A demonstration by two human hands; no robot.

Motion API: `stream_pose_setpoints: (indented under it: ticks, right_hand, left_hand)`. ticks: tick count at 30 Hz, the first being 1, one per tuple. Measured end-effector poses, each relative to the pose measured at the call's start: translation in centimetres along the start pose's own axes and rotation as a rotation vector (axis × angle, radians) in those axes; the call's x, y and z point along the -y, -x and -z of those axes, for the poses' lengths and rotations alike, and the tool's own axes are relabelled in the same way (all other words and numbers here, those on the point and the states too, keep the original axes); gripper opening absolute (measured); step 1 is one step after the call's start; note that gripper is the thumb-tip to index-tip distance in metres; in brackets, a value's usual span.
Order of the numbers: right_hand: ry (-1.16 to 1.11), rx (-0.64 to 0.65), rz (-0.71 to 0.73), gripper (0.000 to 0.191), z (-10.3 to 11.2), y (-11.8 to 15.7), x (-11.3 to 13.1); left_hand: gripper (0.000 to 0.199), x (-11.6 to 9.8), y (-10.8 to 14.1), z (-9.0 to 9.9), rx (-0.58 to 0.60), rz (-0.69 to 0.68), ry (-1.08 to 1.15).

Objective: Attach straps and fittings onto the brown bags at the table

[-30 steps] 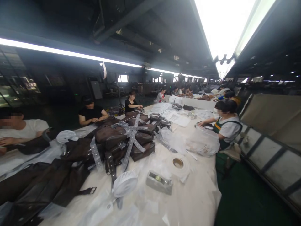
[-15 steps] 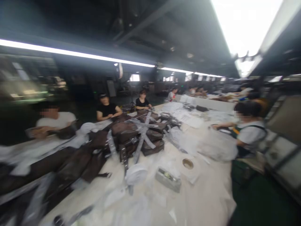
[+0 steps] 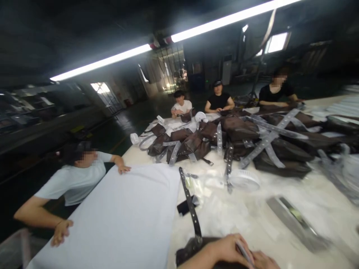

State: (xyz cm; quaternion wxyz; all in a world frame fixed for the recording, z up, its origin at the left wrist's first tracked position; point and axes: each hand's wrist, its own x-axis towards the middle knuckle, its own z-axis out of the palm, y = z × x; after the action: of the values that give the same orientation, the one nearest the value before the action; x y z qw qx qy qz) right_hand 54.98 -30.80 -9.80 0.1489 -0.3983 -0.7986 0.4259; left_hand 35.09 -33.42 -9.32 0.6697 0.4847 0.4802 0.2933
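My left hand (image 3: 227,250) and my right hand (image 3: 262,260) show at the bottom edge, close together over the table. A slim grey pen (image 3: 244,254) crosses the fingers between them, and I cannot tell which hand grips it. Just below my left hand lies a dark brown bag panel (image 3: 190,249). A black holed strap (image 3: 190,205) runs away from it. Farther off is a heap of brown bags (image 3: 238,129) bound with translucent straps. A small white fan (image 3: 244,180) sits at the heap's front.
A co-worker's hands (image 3: 123,169) rest on a large white sheet (image 3: 109,220) at the table's left edge. A blurred tape dispenser (image 3: 294,218) lies to the right. Several seated people work around the table, and a dark factory floor lies beyond it.
The view has swung left and tilted, bringing my hands in at the bottom edge. A co-worker's white sheet now lies at the table's near left, and the bag heap appears farther right.
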Motion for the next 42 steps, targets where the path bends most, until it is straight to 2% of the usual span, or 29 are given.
stream_pose_setpoints:
  ticks: [1, 2, 4, 7, 8, 10, 12, 14, 16, 18, 22, 27, 31, 36, 39, 42]
  right_hand:
    - [-0.039, 0.008, -0.052, 0.022, 0.2, 0.6, 0.3]
    - [-0.104, 0.077, -0.07, 0.034, 0.5, 1.1, 0.7]
    - [-0.255, 0.123, -0.074, 0.045, 1.4, 1.4, 1.1]
    - [-0.429, 0.105, -0.072, 0.035, 3.6, 0.8, 0.0]
    - [-0.473, 0.072, -0.1, 0.033, 4.4, 0.7, -0.7]
    - [-0.55, -0.09, -0.205, 0.045, 6.1, 1.1, -2.6]
    - [-0.613, -0.361, -0.34, 0.05, 7.5, 1.9, -5.1]
    - [-0.621, -0.608, -0.488, 0.049, 8.0, 2.9, -7.9]
    - [-0.577, -0.719, -0.62, 0.05, 7.6, 3.6, -10.5]
    - [-0.533, -0.708, -0.689, 0.05, 6.4, 3.7, -12.5]
    - [-0.484, -0.638, -0.668, 0.042, 3.9, 2.3, -14.4]
    - [-0.367, -0.595, -0.635, 0.035, 3.5, -1.5, -15.9]
    - [-0.283, -0.445, -0.569, 0.025, 3.8, -5.4, -15.9]
    - [-0.165, -0.275, -0.476, 0.011, 3.6, -10.7, -14.6]
    - [-0.077, -0.247, -0.473, 0.008, 3.5, -12.5, -14.1]
    - [0.039, -0.302, -0.549, 0.013, 3.9, -12.2, -14.4]
  left_hand:
    - [0.052, -0.3, 0.2, -0.3, 0.008, -0.028, -0.016]
    - [0.051, -0.6, 0.1, -0.5, 0.022, -0.068, -0.012]
    - [0.05, -0.8, -0.8, -0.6, 0.054, -0.031, 0.053]
    - [0.042, -0.3, -2.5, 0.1, 0.038, -0.051, -0.01]
    - [0.039, -0.1, -2.7, 0.6, 0.0, -0.056, -0.015]
    - [0.032, 0.2, -2.3, 1.9, -0.16, -0.025, -0.032]
    - [0.025, 0.4, -1.1, 3.5, -0.366, 0.032, -0.063]
    - [0.023, 0.6, 0.5, 4.8, -0.518, 0.079, -0.082]
    - [0.026, 0.8, 1.9, 5.6, -0.595, 0.11, -0.076]
    - [0.028, 0.7, 3.2, 5.6, -0.645, 0.131, -0.042]
    - [0.03, -0.7, 4.6, 4.2, -0.633, 0.12, 0.028]
    - [0.031, -3.0, 5.5, 2.3, -0.587, 0.112, 0.069]
    - [0.032, -3.4, 5.9, 1.5, -0.543, 0.126, 0.073]
    - [0.031, -2.9, 6.6, 1.5, -0.554, 0.123, 0.088]
    - [0.031, -2.6, 7.2, 1.7, -0.576, 0.121, 0.103]
    - [0.03, -2.2, 7.7, 2.0, -0.607, 0.135, 0.103]
